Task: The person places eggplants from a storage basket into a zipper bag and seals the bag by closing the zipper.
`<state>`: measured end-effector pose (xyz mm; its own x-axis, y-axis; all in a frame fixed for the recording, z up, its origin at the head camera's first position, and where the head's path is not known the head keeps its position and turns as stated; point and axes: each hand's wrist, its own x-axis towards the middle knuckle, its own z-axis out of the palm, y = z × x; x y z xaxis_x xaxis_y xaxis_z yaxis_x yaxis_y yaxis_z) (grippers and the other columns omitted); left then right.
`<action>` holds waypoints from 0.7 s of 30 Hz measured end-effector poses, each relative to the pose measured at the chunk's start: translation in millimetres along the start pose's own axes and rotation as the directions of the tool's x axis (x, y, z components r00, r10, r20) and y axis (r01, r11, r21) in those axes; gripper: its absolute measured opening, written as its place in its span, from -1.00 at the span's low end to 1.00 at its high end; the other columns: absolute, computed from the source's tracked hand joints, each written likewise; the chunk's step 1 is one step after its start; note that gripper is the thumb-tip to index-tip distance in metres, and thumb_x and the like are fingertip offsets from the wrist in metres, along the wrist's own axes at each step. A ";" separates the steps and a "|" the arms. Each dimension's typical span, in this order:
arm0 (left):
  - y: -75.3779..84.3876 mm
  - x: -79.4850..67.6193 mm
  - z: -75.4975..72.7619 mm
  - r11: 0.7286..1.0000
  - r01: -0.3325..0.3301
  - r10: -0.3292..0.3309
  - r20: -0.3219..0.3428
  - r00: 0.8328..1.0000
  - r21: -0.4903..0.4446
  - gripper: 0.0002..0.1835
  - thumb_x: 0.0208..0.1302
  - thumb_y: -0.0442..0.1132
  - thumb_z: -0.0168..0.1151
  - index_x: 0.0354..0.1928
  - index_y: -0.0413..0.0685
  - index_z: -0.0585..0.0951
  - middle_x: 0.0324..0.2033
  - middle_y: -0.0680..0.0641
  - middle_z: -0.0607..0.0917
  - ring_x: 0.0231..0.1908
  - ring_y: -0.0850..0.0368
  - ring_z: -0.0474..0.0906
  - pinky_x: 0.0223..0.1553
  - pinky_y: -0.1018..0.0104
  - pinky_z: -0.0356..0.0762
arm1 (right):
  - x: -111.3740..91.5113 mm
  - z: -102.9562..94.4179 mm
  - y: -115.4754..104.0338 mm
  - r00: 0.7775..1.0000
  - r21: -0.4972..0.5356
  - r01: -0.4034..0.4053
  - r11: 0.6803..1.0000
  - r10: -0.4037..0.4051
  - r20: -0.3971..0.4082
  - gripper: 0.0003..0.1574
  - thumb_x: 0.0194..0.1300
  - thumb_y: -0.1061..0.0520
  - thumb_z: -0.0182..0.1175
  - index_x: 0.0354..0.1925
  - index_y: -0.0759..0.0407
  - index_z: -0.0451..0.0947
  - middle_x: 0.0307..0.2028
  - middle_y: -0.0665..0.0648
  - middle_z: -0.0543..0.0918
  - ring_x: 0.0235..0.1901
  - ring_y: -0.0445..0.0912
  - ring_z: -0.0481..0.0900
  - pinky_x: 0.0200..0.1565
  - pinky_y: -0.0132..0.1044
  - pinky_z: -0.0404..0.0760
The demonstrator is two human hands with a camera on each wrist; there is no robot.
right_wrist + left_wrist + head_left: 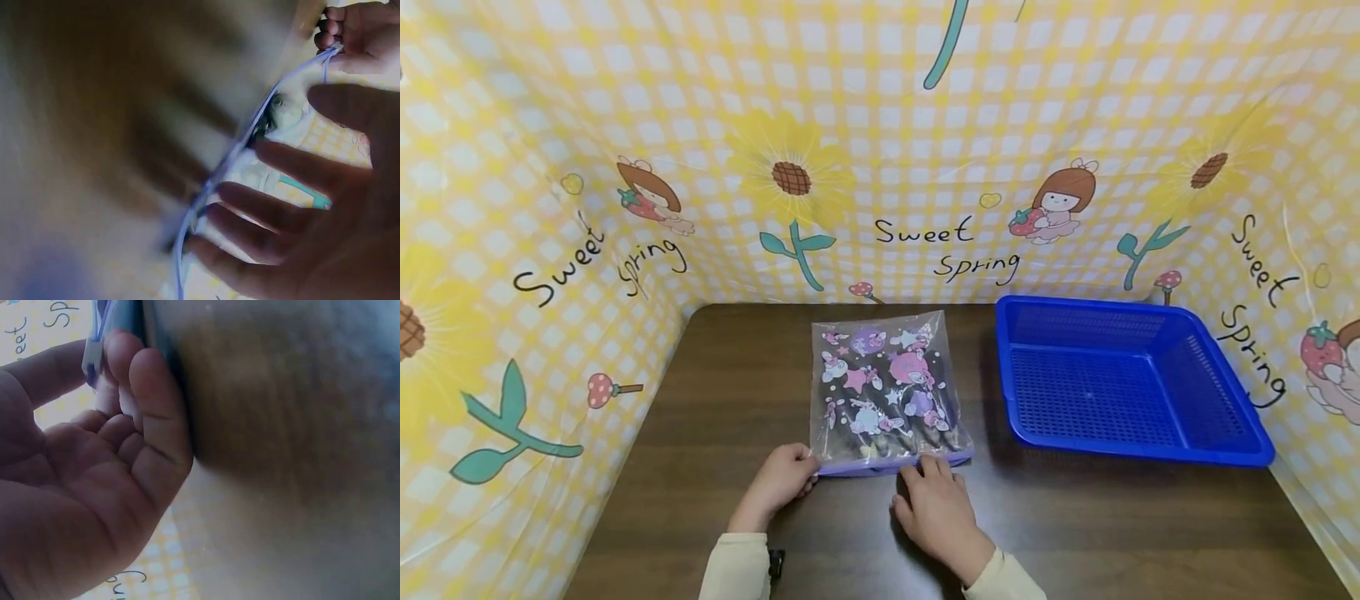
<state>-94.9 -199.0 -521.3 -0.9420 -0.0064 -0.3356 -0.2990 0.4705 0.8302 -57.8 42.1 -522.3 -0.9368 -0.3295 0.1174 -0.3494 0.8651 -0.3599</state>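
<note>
A clear plastic zip bag [880,392] printed with pink, purple and white cartoon figures lies flat on the table, its purple zip edge towards me. Several dark things show through the plastic, too covered to name. My left hand [786,477] pinches the left end of that edge between thumb and fingers; in the left wrist view the zip's whitish end piece [92,357] sits at the fingertips. My right hand [942,508] touches the zip edge right of its middle. In the right wrist view its fingers [269,212] are spread and fairly straight, the thumb apart.
A blue plastic basket [1006,367] with perforated walls stands right of the bag, showing its bare perforated bottom. The brown wooden table [715,400] is enclosed at the back and sides by yellow checked cloth [910,150].
</note>
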 end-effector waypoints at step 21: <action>2.5 -24.8 18.5 0.965 -0.022 0.076 0.198 0.977 -0.261 -0.76 0.26 -0.24 0.14 -0.46 -0.29 0.47 -0.62 -0.01 0.48 -0.63 0.20 0.35 -0.66 0.31 0.37 | 4.7 59.5 -59.2 0.825 0.715 -0.543 -0.440 -0.121 0.552 -0.65 0.39 -0.12 -0.01 -0.31 0.13 0.45 -0.52 0.01 0.59 -0.58 -0.17 0.58 -0.48 -0.31 0.56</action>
<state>-69.5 -181.4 -519.2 -0.9130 0.2045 -0.3529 -0.3072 0.2244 0.9248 -40.5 -33.2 -555.5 -0.7213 -0.5854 -0.3701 0.6745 -0.4725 -0.5673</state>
